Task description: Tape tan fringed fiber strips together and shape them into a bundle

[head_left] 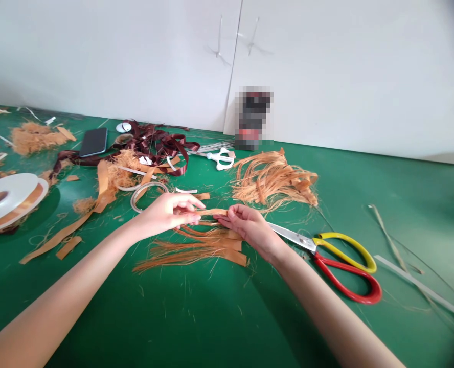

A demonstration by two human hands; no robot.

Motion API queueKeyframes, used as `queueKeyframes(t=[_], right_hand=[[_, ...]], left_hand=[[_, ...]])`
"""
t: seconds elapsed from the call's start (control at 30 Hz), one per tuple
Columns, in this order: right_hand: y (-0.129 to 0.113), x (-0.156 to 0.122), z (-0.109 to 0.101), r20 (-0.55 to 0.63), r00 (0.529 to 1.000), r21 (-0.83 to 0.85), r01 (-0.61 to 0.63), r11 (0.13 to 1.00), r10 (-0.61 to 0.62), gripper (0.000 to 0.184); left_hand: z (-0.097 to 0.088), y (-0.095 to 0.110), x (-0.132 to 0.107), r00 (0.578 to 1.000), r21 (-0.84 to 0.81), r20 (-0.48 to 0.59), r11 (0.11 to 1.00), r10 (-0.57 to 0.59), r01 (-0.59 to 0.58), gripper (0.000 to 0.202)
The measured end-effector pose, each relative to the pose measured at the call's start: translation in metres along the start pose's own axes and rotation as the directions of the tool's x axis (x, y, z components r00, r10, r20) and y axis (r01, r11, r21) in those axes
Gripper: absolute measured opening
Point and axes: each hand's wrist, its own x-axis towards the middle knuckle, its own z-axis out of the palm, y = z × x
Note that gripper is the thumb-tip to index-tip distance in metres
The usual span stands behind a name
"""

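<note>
Frayed tan ribbon strip [213, 211]: light, limp, best held at its solid band. My left hand [169, 214] and right hand [248, 230] pinch it between fingers and thumb; more frayed strips [200, 250] lie at 6 o'clock.

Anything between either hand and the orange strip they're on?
Nothing visible. The left hand and right hand both pinch the frayed orange strip directly. The scissors' steel blade lies beside the right hand, not between.

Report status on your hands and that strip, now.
Left hand and right hand pinching tan frayed ribbon strip. More frayed strips below. Red-and-yellow-handled scissors beside right wrist, not held.
</note>
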Motion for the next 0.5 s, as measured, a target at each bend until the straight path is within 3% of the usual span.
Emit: queueKeyframes(t=[0.1,0.23,0.5], right_hand=[[0.001,-0.001,0.000,-0.013,1.000,0.004,-0.004,1.000,0.005,0.030],[0.002,0.000,-0.001,-0.016,1.000,-0.017,-0.003,1.000,0.003,0.026],[0.002,0.001,-0.003,-0.017,1.000,-0.022,-0.003,1.000,0.003,0.025]], left_hand=[[-0.005,-0.002,-0.002,0.999,0.051,-0.039,0.998,0.028,-0.026,0.034],[-0.013,-0.011,-0.004,0.992,0.293,-0.090,0.954,0.089,-0.059,0.031],[-0.035,-0.029,-0.015,0.944,0.725,-0.229,0.689,0.237,0.002,0.026]])
